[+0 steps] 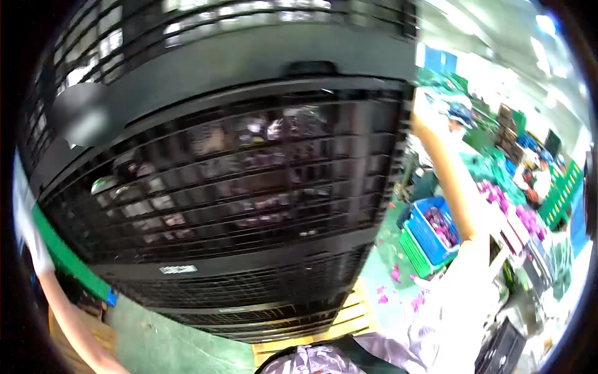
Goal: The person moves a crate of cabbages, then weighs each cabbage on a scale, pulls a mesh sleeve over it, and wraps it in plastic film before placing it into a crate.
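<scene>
A tall stack of black plastic crates (249,243) fills the middle of the head view, close in front of me. Through the slats of an upper crate (367,134), plastic-wrapped contents show dimly. My right hand (422,112) is raised to this crate's right edge and grips it, its fingertips hidden by glare and the crate. At the far left, my left hand (30,234), in a white glove, holds the crate's left side. Its fingers are blurred near the frame edge. Both arms are spread around the stack.
The stack stands on a yellow pallet (358,311). To the right, a blue basket (433,249) with purple pieces sits on a green basket (412,250). Purple scraps (397,272) litter the green floor. Co-workers (541,177) are farther back, near green crates (560,196).
</scene>
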Tool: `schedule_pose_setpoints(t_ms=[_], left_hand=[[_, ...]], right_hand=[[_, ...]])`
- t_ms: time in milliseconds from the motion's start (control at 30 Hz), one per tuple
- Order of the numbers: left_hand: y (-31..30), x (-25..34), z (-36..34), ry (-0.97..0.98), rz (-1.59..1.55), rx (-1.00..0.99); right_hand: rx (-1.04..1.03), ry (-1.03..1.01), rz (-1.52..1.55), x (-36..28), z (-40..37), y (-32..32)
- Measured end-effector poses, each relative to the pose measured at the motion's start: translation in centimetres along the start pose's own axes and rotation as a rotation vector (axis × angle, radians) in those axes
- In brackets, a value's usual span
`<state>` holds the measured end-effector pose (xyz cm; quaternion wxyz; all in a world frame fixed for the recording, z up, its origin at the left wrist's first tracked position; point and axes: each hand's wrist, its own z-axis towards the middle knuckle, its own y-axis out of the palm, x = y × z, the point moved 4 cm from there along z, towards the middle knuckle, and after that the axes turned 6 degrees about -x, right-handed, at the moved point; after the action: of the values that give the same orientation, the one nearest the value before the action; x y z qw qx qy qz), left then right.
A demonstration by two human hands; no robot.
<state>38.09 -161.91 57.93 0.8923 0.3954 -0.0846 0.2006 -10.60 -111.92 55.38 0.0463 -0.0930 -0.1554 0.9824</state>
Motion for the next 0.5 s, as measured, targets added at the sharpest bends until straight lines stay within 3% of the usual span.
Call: schedule_pose_setpoints(t_ms=[33, 67, 133, 167, 200, 233, 267, 300, 333, 367, 400, 433, 500], left_hand=[[-0.7, -0.7, -0.8, 0.176, 0.350, -0.043], [-0.8, -1.2, -2.8, 0.328, 0.609, -0.045], [-0.2, -3.7, -9.1, 0.523, 0.971, -0.019], [0.0, -5.6, -12.4, 0.565, 1.079, -0.017], [0.3, -8.1, -15.9, 0.541, 1.151, -0.067], [-2.5, -11.3, -19.4, 0.370, 1.237, -0.176], [4.7, -14.5, -25.4, 0.537, 0.938, -0.405], [7.7, -17.1, -28.8, 0.478, 1.004, -0.741], [10.5, -19.6, -31.5, 0.241, 1.051, -0.947], [6.2, -19.5, -35.0, 0.403, 0.667, -1.082], [5.7, -23.7, -39.0, 0.058, 0.510, -0.953], [8.8, -26.7, -42.9, -0.241, 0.454, -0.983], [12.9, -31.2, -50.1, -0.929, 0.371, -1.046]], right_hand=[[-0.084, 0.129, 0.142, 1.7, -2.5, 1.3], [-0.163, 0.580, 0.413, 4.4, -5.7, 1.8], [-0.435, 0.799, 0.434, 8.1, -14.0, 3.5], [-0.516, 0.847, 0.545, 9.2, -18.7, 4.5], [-0.571, 1.032, 0.542, 10.0, -23.7, 5.2], [-0.625, 1.218, 0.545, 10.0, -28.8, 5.8], [-0.630, 1.321, 0.501, 10.7, -34.4, 6.0], [-0.631, 1.420, 0.456, 10.7, -39.2, 6.1], [-0.653, 1.588, 0.333, 10.2, -44.1, 5.3], [-0.743, 1.526, 0.249, 5.9, -49.6, 5.9], [-0.725, 1.668, 0.202, 4.4, -54.7, 5.1], [-0.735, 1.786, 0.130, 2.6, -59.7, 3.9], [-0.780, 1.790, -0.222, -1.5, -68.4, 1.1]])
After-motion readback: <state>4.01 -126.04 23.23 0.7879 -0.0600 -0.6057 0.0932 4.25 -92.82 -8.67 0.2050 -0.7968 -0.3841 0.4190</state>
